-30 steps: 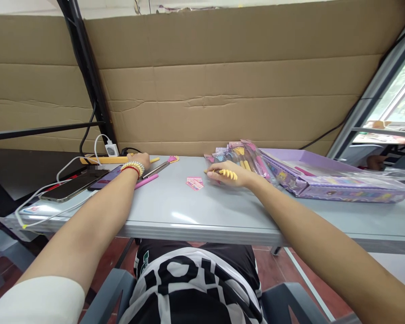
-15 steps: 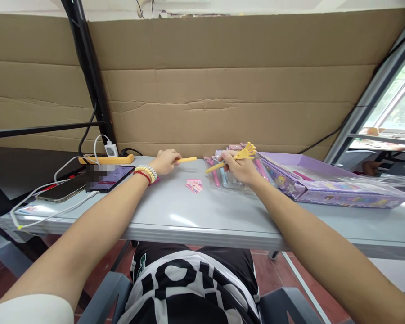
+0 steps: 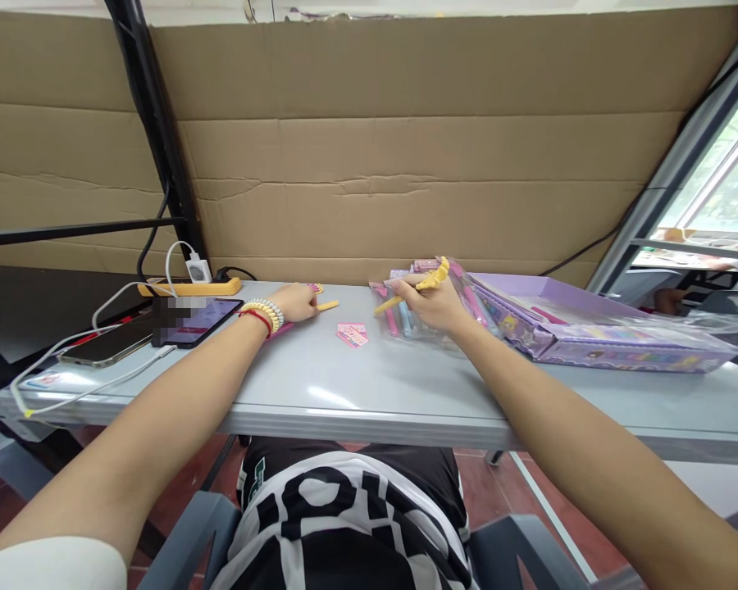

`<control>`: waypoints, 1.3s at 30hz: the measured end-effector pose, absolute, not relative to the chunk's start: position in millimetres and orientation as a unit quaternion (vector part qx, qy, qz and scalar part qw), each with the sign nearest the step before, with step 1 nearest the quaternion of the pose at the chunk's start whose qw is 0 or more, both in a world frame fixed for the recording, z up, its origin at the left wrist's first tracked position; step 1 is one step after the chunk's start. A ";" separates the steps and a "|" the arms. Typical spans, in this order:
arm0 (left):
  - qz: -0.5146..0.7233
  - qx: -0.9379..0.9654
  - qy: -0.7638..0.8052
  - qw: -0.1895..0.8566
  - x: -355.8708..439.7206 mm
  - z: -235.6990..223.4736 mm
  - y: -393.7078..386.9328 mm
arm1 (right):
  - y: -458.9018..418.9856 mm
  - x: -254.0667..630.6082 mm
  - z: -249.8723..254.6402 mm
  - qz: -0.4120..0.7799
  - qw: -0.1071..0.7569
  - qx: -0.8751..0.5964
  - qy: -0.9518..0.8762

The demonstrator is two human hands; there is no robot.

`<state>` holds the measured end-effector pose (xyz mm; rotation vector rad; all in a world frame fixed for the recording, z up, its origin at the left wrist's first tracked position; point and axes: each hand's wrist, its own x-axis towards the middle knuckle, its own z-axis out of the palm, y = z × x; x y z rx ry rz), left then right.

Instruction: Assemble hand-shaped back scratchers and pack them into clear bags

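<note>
My right hand (image 3: pixel 434 305) is closed around a yellow hand-shaped toy stick (image 3: pixel 431 282), holding it above a clear packet of pink and blue pens (image 3: pixel 406 319). My left hand (image 3: pixel 295 301), with bead bracelets at the wrist, is closed on a short yellow stick (image 3: pixel 328 306) that rests on the grey table (image 3: pixel 369 385). A pink pen (image 3: pixel 281 329) lies partly under that wrist. A small pink card (image 3: pixel 353 334) lies between my hands.
A purple boxed toy set (image 3: pixel 596 332) in plastic wrap lies at the right. Two phones (image 3: pixel 153 328) on white cables and a yellow power strip (image 3: pixel 190 287) sit at the left. A cardboard wall (image 3: pixel 406 164) stands behind the table, and a black post (image 3: pixel 153 131) rises at the left.
My left hand moved right from the power strip and picked up a yellow stick, then lowered it to the table. My right hand lifted the yellow hand-shaped stick off the table.
</note>
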<state>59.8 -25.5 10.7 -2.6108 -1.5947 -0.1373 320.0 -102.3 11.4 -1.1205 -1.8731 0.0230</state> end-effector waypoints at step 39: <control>-0.258 -0.903 -0.335 0.069 91.3 15.5 -57.3 | -105.6 325.4 17.0 0.059 0.385 -0.457 -0.800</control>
